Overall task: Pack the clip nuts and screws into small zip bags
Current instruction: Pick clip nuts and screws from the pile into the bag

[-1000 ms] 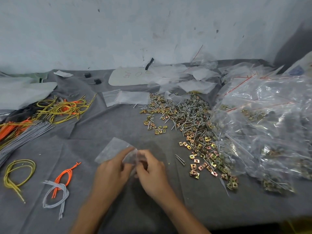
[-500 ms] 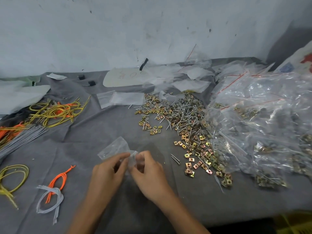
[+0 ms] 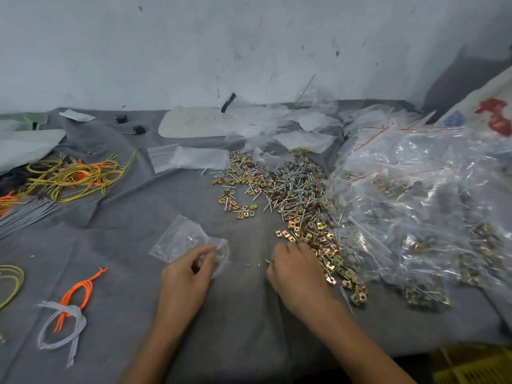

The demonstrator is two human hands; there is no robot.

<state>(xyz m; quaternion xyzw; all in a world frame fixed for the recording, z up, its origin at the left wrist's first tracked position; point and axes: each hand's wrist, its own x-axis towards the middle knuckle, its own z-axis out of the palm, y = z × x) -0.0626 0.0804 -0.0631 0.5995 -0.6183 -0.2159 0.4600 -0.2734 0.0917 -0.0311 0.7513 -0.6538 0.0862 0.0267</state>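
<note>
My left hand pinches the mouth of a small clear zip bag, which lies on the grey cloth in front of me. My right hand is at the near edge of the loose pile of gold clip nuts and silver screws. Its fingers curl down onto the cloth. A screw tip sticks out at the hand's left side. What else the fingers cover is hidden.
A heap of filled zip bags takes up the right side. Empty bags and a white card lie behind the pile. Yellow wires, an orange wire and a grey wire lie at the left.
My right hand has left the bag and moved right to the edge of the clip nut pile, over two loose screws. My left hand alone keeps the bag.
</note>
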